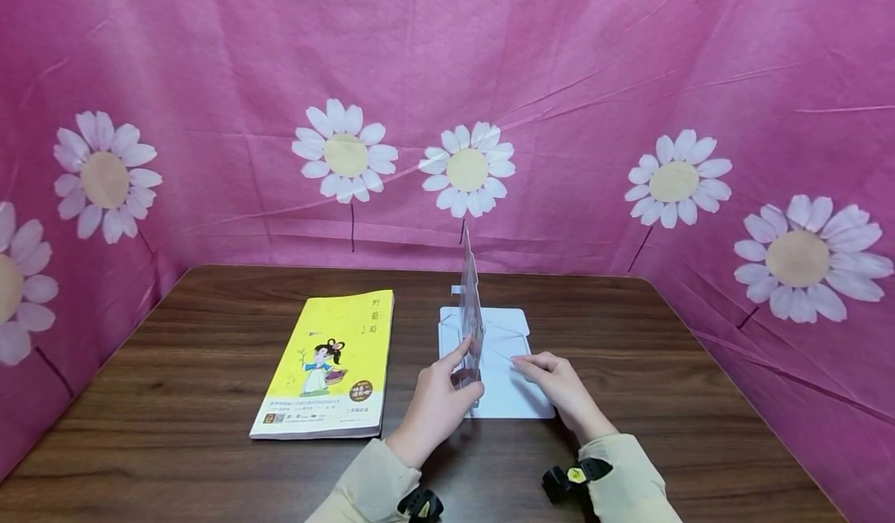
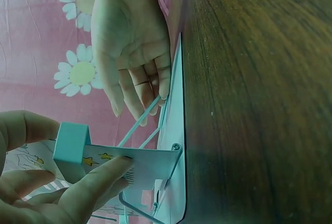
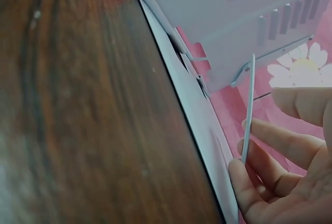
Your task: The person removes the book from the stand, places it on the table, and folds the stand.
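Observation:
A white book stand lies on the table, its flat base [image 1: 513, 402] down and its back panel [image 1: 471, 317] standing upright, seen nearly edge-on from the head. My left hand [image 1: 435, 405] grips this panel near its lower edge, thumb on one face and fingers on the other. In the left wrist view a turquoise clip [image 2: 71, 151] and small printed stars show on the panel beside the fingers. My right hand [image 1: 559, 391], low over the base, holds a thin wire support [image 3: 250, 105] at its end with the fingertips. Slots and a screw mark the panel's back in the right wrist view.
A yellow book [image 1: 325, 360] with a cartoon girl on its cover lies left of the stand. Behind the dark wooden table [image 1: 210, 336] hangs a pink cloth [image 1: 559, 57] with white daisies. Both wrists wear black straps.

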Tool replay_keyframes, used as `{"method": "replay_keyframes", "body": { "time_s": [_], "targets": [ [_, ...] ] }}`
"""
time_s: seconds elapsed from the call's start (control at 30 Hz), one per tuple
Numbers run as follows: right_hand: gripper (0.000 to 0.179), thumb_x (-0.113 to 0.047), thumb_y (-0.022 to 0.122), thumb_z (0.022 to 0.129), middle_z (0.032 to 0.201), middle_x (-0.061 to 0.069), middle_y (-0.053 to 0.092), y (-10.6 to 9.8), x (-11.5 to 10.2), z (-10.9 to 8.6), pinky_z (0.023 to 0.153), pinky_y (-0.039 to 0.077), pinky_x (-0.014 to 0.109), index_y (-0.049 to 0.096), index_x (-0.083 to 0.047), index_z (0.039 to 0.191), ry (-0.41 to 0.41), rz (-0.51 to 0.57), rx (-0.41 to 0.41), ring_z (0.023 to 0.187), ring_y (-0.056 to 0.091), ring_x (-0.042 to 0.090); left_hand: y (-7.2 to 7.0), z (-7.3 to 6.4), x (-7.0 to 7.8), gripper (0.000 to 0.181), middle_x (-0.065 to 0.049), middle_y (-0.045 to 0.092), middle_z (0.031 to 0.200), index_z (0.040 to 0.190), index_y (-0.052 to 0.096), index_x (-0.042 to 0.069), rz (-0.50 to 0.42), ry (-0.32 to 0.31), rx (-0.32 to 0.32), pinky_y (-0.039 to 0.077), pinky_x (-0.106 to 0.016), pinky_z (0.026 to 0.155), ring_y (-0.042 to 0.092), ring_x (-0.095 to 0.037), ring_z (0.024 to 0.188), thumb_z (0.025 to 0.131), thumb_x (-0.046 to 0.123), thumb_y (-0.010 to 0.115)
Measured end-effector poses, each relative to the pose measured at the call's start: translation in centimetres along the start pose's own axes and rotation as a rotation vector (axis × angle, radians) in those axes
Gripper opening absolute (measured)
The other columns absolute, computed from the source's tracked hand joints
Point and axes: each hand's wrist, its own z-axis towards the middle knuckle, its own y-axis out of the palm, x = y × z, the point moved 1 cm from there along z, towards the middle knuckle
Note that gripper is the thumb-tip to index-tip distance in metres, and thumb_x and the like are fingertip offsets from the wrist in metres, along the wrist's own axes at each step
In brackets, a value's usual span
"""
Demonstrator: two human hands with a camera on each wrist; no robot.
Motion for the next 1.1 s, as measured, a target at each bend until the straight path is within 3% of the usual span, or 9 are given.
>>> {"method": "replay_keyframes", "body": {
  "time_s": [0.27,0.5,0.77,0.97,1.1],
  "targets": [
    [0.031,-0.024,0.069,0.093,0.111,0.012,0.068,0.22,-0.17,-0.06,0.089,0.041,0.026,0.074,0.001,0.111,-0.004,-0.065,0.019,0.105,0.057,0.017,0.07,0.01,0.01,0.063,-0.021,0.045,0.151,0.15,0.043,0.011,-0.001,0.009,-0.003,0.053,-0.048,0.098,0.06,-0.037,0.124,0.091,0.012,0.064],
    [0.037,-0.027,0.067,0.094,0.122,0.019,0.068,0.3,-0.42,-0.29,0.098,0.043,0.039,0.071,0.004,0.116,-0.005,-0.073,-0.02,0.12,0.057,0.03,0.03,0.02,0.06,0.063,-0.02,0.046,0.151,0.15,0.044,0.011,0.001,0.012,0.001,0.053,-0.047,0.097,0.06,-0.036,0.124,0.09,0.012,0.063],
    [0.033,-0.025,0.069,0.093,0.113,0.016,0.072,0.46,-0.49,-0.27,0.091,0.046,0.031,0.074,0.002,0.109,-0.043,-0.133,-0.005,0.109,0.062,0.024,-0.02,-0.09,0.0,0.063,-0.021,0.044,0.152,0.151,0.043,0.013,-0.007,0.007,-0.007,0.053,-0.048,0.098,0.058,-0.038,0.125,0.091,0.013,0.063],
    [0.031,-0.026,0.068,0.093,0.111,0.015,0.073,0.37,-0.74,-0.49,0.092,0.049,0.037,0.076,0.001,0.106,-0.058,-0.215,-0.007,0.11,0.064,0.028,-0.05,-0.15,0.02,0.063,-0.021,0.044,0.152,0.151,0.042,0.013,-0.015,0.005,-0.013,0.052,-0.049,0.098,0.058,-0.039,0.126,0.091,0.013,0.063],
    [0.028,-0.024,0.067,0.093,0.108,0.014,0.074,0.18,-0.96,-0.5,0.086,0.048,0.033,0.077,0.001,0.102,-0.044,-0.231,-0.011,0.103,0.064,0.024,-0.04,-0.13,0.03,0.063,-0.021,0.044,0.152,0.151,0.042,0.014,-0.021,0.002,-0.016,0.053,-0.048,0.097,0.058,-0.04,0.126,0.091,0.014,0.063]
  ]
}}
